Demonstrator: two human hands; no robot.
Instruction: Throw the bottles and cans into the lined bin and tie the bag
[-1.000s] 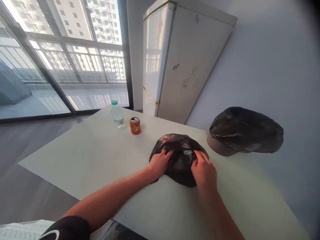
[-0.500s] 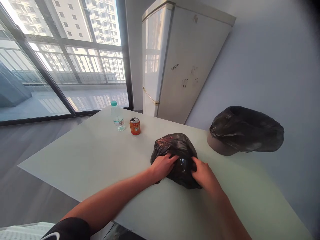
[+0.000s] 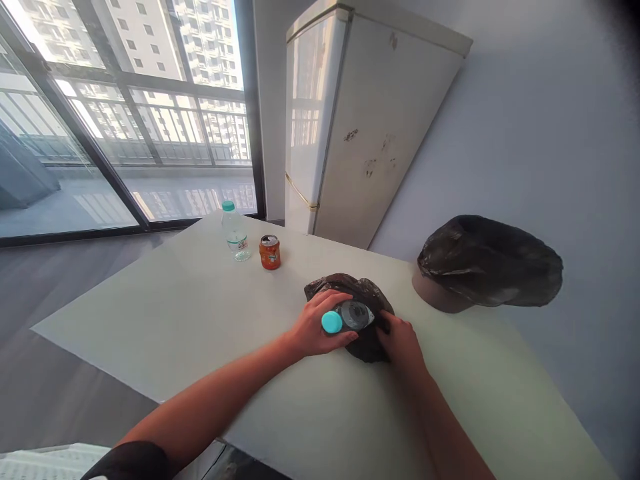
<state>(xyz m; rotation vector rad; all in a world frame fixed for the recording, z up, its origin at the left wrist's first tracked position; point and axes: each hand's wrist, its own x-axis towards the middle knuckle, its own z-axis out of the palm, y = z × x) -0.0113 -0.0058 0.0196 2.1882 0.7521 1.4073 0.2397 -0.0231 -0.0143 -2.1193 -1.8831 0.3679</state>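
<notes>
A clear plastic bottle (image 3: pixel 356 315) with a turquoise cap faces up at me from the mouth of a black plastic bag (image 3: pixel 373 348). My left hand (image 3: pixel 320 323) is closed around the bottle near its cap, fingers over the far side and thumb on the near side. The bottle's lower part is hidden in the bag. On the bag's right side, my right hand (image 3: pixel 400 340) pinches the black plastic. Left of the bag, an orange drink can (image 3: pixel 270 253) stands upright, opened at the top. Beside it is another clear bottle (image 3: pixel 237 235) with a green cap.
A bin (image 3: pixel 443 293) lined with a black bag stands at the table's right side near the wall. Behind the white table (image 3: pixel 200 303) is a white refrigerator (image 3: pixel 380 127). Large glass windows (image 3: pixel 190 133) are at the left.
My left hand has shifted slightly left and now holds a capped bottle that shows at the bag's opening. The bag has slumped lower. My right hand stays on the bag.
</notes>
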